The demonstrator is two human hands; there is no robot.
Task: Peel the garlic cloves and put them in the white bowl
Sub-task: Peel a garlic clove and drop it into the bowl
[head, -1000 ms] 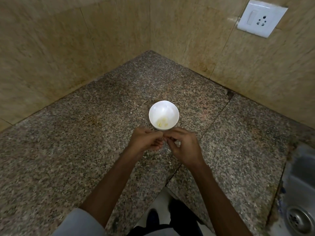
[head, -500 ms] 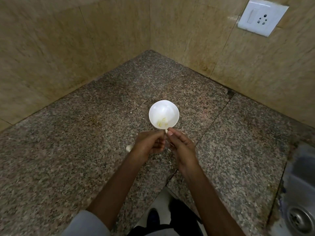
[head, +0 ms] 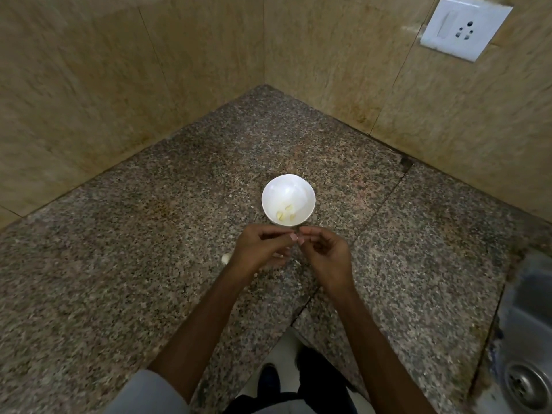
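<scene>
- Head view, worktop: a speckled granite counter (head: pixel 149 264) runs into a corner between two tan tiled walls (head: pixel 89 85).
- Bowl (head: pixel 286 188): white, upright on the counter near the middle of the view, just beyond the hands and not touched by either.
- Peeled cloves (head: pixel 280 216): three small yellowish pieces lie at the bottom of the bowl, on its near side.
- Left hand (head: pixel 263 249): held above the counter just short of the bowl, fingers curled, thumb and forefinger drawn together at the tip.
- Right hand (head: pixel 328 258): level with the left, fingers curled likewise, and its fingertips (head: pixel 302 239) meet those of the left.
- Grip: both hands are closed to a fine pinch at one common point. Whatever lies between the tips is too small to make out, so I cannot tell what is held, if anything.
- Loose clove (head: pixel 226 258): a pale one lies on the counter, just beside the left wrist on its outer side.
- Fixtures: a white socket (head: pixel 464 26) on the right wall and a steel sink (head: pixel 534 324) at the right edge.
</scene>
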